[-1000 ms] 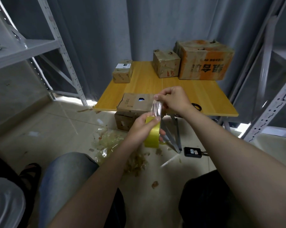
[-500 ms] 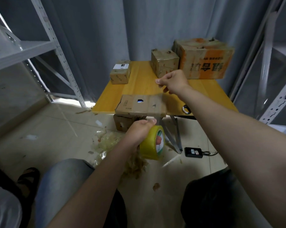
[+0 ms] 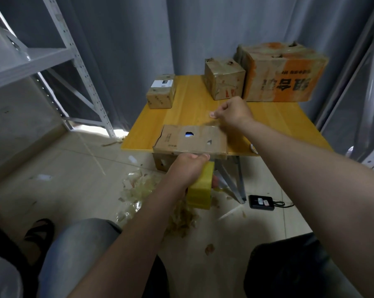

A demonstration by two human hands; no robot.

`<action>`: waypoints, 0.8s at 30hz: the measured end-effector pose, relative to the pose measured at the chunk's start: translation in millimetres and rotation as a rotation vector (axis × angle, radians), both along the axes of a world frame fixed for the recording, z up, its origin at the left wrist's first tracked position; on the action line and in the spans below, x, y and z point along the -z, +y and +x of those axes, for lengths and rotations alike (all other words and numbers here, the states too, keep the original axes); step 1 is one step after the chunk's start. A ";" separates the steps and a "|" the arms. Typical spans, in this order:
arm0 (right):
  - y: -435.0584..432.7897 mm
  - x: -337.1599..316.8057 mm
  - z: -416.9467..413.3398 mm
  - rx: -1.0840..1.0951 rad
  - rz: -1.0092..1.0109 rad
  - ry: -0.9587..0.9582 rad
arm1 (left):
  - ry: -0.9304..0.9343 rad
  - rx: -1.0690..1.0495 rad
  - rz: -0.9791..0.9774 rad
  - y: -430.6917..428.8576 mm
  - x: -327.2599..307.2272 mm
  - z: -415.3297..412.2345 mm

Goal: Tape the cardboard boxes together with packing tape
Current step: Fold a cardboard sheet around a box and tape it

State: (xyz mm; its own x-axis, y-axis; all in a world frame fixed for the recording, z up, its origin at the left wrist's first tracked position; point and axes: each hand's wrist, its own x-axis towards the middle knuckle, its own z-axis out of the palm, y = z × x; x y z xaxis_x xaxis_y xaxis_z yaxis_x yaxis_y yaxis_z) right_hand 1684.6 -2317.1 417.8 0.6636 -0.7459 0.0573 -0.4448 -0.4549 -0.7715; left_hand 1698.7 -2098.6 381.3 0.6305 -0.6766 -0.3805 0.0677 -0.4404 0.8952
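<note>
A flat brown cardboard box (image 3: 192,138) with a hole in its top lies at the front edge of the yellow table (image 3: 188,106). My left hand (image 3: 187,168) grips a yellow roll of packing tape (image 3: 201,189) just below that box's front edge. My right hand (image 3: 233,112) pinches the clear tape's free end over the far right corner of the box. The strip runs from the roll up across the box's right side. It is hard to make out.
Three more boxes stand at the table's back: a small labelled one (image 3: 161,91), a medium one (image 3: 224,78) and a large orange-printed one (image 3: 282,72). Tape scraps (image 3: 138,190) litter the floor. A black device (image 3: 261,202) lies by the table leg. Metal shelving (image 3: 31,61) stands left.
My right hand has drawn the tape end from the roll up and away over the box. My left hand dropped the roll below the box's front edge and turned it.
</note>
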 end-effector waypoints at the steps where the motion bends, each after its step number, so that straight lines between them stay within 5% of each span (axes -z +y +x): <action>1: -0.2 3.6 1.4 0.010 0.003 -0.001 | -0.011 -0.013 0.009 -1.5 -0.2 -1.1; 15: 3.2 24.3 3.7 0.106 -0.423 0.401 | 0.066 0.002 0.022 -8.0 23.1 3.3; 19: 2.8 26.9 -0.5 -0.039 -0.569 0.144 | 0.111 0.010 -0.013 -6.6 28.9 -1.3; 24: 19.6 38.8 2.2 -0.093 -0.407 0.095 | 0.178 -0.005 -0.020 -6.4 34.5 -3.5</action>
State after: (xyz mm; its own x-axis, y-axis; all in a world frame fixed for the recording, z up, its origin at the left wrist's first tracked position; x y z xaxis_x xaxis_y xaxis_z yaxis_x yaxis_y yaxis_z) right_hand 1686.8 -2297.5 379.0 0.7435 -0.6120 0.2695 -0.4482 -0.7552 -0.4783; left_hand 1695.3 -2105.0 346.8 0.5573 -0.6826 -0.4727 0.2280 -0.4216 0.8776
